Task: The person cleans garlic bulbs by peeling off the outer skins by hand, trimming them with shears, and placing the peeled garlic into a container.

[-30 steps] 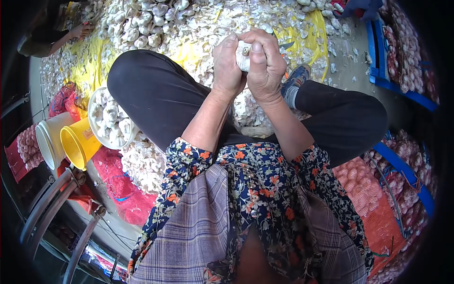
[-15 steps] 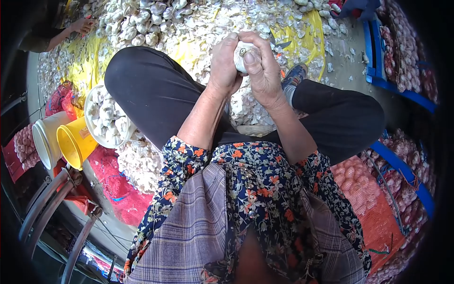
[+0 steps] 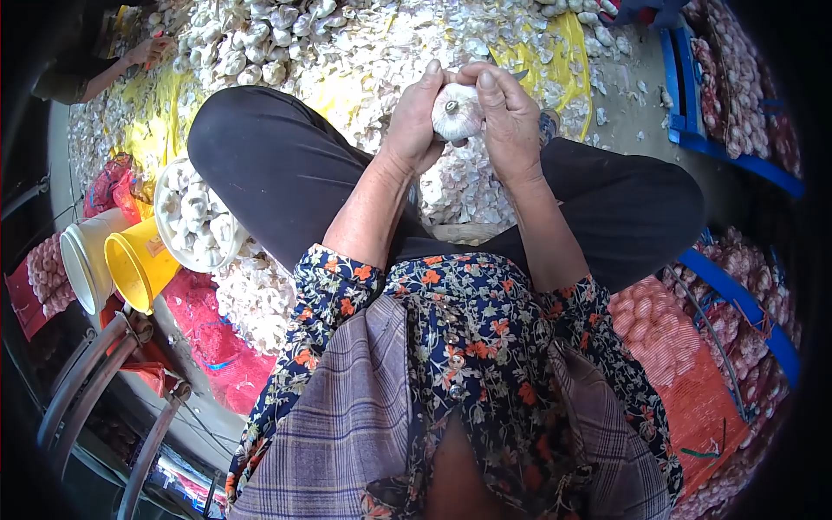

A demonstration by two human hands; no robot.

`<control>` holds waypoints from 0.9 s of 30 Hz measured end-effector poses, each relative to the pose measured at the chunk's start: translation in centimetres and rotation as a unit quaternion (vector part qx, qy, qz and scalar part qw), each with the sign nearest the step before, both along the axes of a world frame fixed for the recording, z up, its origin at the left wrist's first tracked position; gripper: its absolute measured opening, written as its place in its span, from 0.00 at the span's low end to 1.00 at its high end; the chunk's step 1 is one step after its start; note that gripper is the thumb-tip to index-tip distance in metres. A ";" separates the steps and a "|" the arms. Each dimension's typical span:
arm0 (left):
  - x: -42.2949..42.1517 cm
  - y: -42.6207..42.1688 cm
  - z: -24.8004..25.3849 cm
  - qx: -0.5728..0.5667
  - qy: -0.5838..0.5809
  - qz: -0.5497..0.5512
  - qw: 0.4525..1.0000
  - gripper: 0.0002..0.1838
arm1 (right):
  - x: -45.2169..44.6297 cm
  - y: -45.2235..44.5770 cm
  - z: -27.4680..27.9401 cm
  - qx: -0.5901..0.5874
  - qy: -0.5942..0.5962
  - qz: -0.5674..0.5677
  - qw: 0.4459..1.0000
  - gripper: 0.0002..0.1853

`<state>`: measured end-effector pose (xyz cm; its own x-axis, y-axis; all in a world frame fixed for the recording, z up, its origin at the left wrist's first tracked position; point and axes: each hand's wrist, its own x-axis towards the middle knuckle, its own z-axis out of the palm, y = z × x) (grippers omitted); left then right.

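Note:
A whole white garlic bulb [image 3: 457, 113] is held between both hands above my crossed legs, its cut stem end facing up toward me. My left hand [image 3: 416, 121] is closed around the bulb's left side, thumb stretched along the top. My right hand [image 3: 507, 117] grips the right side, its thumb and fingers bent. Just behind the right hand shows a thin dark blade-like piece [image 3: 520, 75]; I cannot tell whether that hand touches it. Beneath the hands lies a heap of loose garlic skins [image 3: 464, 192].
At left stand a bucket of garlic bulbs [image 3: 201, 215], a yellow bucket [image 3: 130, 264] and a white bucket [image 3: 80, 269]. Garlic bulbs [image 3: 260, 43] are piled ahead. Another person's hand [image 3: 149, 50] is at upper left. Blue-framed racks and filled net sacks [image 3: 659, 334] stand at right.
The hands have parted slightly around the bulb, so more of it shows. The right thumb has come off the bulb's top to its right side, and the bulb has shifted slightly.

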<state>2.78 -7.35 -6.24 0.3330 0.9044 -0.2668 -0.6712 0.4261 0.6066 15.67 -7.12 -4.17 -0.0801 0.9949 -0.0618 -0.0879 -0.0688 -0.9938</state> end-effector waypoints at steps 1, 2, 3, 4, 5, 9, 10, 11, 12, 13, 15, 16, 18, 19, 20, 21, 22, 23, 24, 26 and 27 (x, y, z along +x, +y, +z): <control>-0.1 0.1 0.2 -0.025 -0.001 0.006 1.000 0.23 | -0.1 -0.2 0.1 0.000 -0.001 0.002 1.000 0.20; 0.4 0.1 0.4 -0.043 0.005 0.050 0.998 0.21 | -0.3 -0.3 0.0 0.108 -0.110 0.015 0.988 0.22; 0.6 -0.1 0.5 -0.044 0.003 0.050 0.998 0.21 | -0.3 -0.7 0.1 0.212 -0.216 0.027 0.953 0.24; 0.8 -0.2 0.6 -0.060 -0.005 0.072 0.996 0.19 | 0.0 -0.9 0.6 0.192 -0.260 0.055 0.945 0.28; 0.7 -0.2 0.7 -0.074 -0.012 0.094 0.993 0.18 | 0.1 -0.9 1.0 0.194 -0.259 0.054 0.945 0.28; 0.6 -0.5 0.7 -0.114 -0.043 0.128 0.984 0.13 | 0.7 -0.9 2.0 0.219 -0.315 0.097 0.918 0.27; 0.7 -0.5 1.0 -0.116 -0.043 0.129 0.984 0.13 | 0.7 -0.9 2.0 0.207 -0.308 0.107 0.922 0.27; 1.0 -0.5 1.3 -0.134 -0.052 0.160 0.977 0.13 | 0.5 -1.2 1.8 0.204 -0.308 0.106 0.923 0.27; 1.2 -0.4 1.4 -0.151 -0.062 0.189 0.968 0.13 | 0.1 -1.4 1.5 0.213 -0.281 0.077 0.932 0.25; 1.2 -0.3 1.4 -0.150 -0.063 0.190 0.968 0.13 | -0.2 -1.3 1.2 0.226 -0.253 0.051 0.939 0.23; 1.1 -0.3 1.3 -0.176 -0.033 0.207 0.962 0.11 | -0.9 -1.2 0.5 0.260 -0.261 0.025 0.929 0.22; 1.1 -0.2 1.0 -0.178 -0.033 0.207 0.962 0.11 | -1.1 -1.2 0.2 0.292 -0.271 -0.006 0.917 0.21; 1.3 0.1 0.2 -0.218 -0.068 0.223 0.948 0.12 | -1.9 -1.6 -0.4 0.281 -0.273 -0.033 0.920 0.20; 1.5 0.1 -0.1 -0.219 -0.071 0.224 0.947 0.12 | -2.3 -1.6 -0.7 0.274 -0.272 -0.061 0.920 0.19; 1.7 0.1 -0.4 -0.218 -0.102 0.233 0.942 0.14 | -2.6 -1.7 -1.6 0.287 -0.270 -0.073 0.916 0.15; 1.9 0.0 -0.7 -0.216 -0.131 0.241 0.937 0.17 | -2.7 -1.8 -1.6 0.287 -0.271 -0.071 0.916 0.15; 1.6 0.0 -1.1 -0.219 -0.192 0.231 0.928 0.19 | -2.8 -1.9 -1.7 0.299 -0.279 -0.065 0.910 0.14; 1.6 -0.1 -1.4 -0.218 -0.193 0.233 0.928 0.19 | -2.9 -1.8 -1.7 0.311 -0.287 -0.060 0.904 0.12; 1.5 -0.1 -0.8 -0.223 -0.172 0.216 0.935 0.19 | -2.8 -1.8 -1.4 0.314 -0.286 -0.059 0.903 0.12; 1.0 0.2 -0.4 -0.225 -0.151 0.197 0.942 0.19 | -2.1 -2.3 -0.4 0.408 -0.351 -0.015 0.842 0.10; 0.2 0.4 -0.7 -0.189 -0.176 0.163 0.952 0.19 | -1.6 -2.7 -0.1 0.410 -0.352 -0.016 0.841 0.10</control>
